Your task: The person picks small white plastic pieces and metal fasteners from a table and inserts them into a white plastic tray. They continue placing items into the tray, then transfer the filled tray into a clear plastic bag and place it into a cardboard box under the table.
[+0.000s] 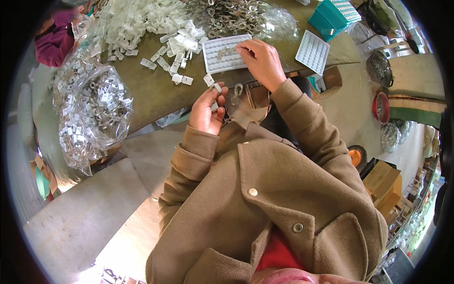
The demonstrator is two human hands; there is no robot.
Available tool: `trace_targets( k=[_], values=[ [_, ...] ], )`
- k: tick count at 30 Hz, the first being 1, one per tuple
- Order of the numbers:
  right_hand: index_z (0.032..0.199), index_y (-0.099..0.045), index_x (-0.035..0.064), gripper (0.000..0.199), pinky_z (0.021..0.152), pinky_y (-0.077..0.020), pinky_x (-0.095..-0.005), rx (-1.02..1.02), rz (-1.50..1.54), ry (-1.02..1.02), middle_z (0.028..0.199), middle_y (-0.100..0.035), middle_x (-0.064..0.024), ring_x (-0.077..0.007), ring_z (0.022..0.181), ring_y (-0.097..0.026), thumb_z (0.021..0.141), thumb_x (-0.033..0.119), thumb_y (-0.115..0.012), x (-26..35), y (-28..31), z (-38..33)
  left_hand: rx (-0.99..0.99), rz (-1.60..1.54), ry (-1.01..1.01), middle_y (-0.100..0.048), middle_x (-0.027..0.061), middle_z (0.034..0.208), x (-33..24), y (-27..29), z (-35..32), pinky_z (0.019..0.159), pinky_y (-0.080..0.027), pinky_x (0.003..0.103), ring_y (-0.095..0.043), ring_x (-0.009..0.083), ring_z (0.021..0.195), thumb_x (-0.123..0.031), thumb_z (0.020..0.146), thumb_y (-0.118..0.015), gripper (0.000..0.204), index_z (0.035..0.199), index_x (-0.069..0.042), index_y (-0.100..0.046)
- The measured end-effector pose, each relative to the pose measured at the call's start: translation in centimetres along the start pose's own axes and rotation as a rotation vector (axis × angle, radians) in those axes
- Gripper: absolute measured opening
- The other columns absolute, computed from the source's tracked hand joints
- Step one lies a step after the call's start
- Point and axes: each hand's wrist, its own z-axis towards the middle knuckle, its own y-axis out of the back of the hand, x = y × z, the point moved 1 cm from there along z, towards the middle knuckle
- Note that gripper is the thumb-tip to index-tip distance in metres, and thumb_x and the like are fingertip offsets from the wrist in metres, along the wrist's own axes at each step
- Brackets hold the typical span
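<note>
My left hand [207, 112] is at the table's near edge, its fingers closed round small white plastic pieces [217, 88]; one juts above the fingertips. My right hand [263, 60] reaches over the right end of a white tray [208, 59] with rows of small hollows. Its thumb and fingers are pinched together, and what lies between them is hidden. Small greyish pieces [226, 52] lie in the tray beside those fingertips. Close to my left hand, past the table edge, shows a small looped, grey thing [238, 89], too blurred to name.
Loose white plastic pieces [146, 23] are heaped at the back left, beside a pile of metal parts [229, 18]. A clear bag [97, 111] of white pieces rests at left. Another white tray [312, 52] and stacked teal trays [328, 21] stand at right. A person's purple sleeve [54, 42] shows far left.
</note>
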Motion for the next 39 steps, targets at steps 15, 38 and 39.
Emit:
trace_targets(
  k=[15,38,39],
  values=[
    [0.089,-0.065,0.0111,0.008,0.069,-0.0512,-0.0437,0.104,-0.339,0.144,0.086,-0.06,-0.008,-0.0327,0.08,-0.063,0.086,0.019,-0.065,0.0,-2.7,0.4,0.047,0.167,-0.144,-0.071,0.0095,0.105,-0.5,-0.2,0.5,0.064,-0.054,0.018,-0.069,0.0103,0.09,-0.011,0.093,-0.062,0.022,0.114,-0.002,-0.064],
    [0.097,-0.069,0.0067,0.013,0.072,-0.0515,-0.0431,0.372,-0.236,0.22,0.088,-0.065,-0.014,-0.0356,0.083,-0.064,0.088,0.013,-0.062,0.3,-4.0,1.8,0.062,0.105,-0.134,-0.067,0.014,0.116,-1.5,0.5,0.7,0.072,-0.059,0.021,-0.068,0.0156,0.1,-0.006,0.096,-0.055,0.028,0.122,0.003,-0.057],
    [0.097,-0.068,0.0063,0.012,0.072,-0.0514,-0.0431,0.374,-0.244,0.211,0.088,-0.065,-0.0141,-0.0357,0.083,-0.064,0.088,0.013,-0.062,0.3,-4.0,1.8,0.049,0.103,-0.134,-0.067,0.014,0.115,-1.5,0.5,0.8,0.072,-0.059,0.021,-0.068,0.0155,0.1,-0.006,0.096,-0.055,0.028,0.122,0.003,-0.057]
  ],
)
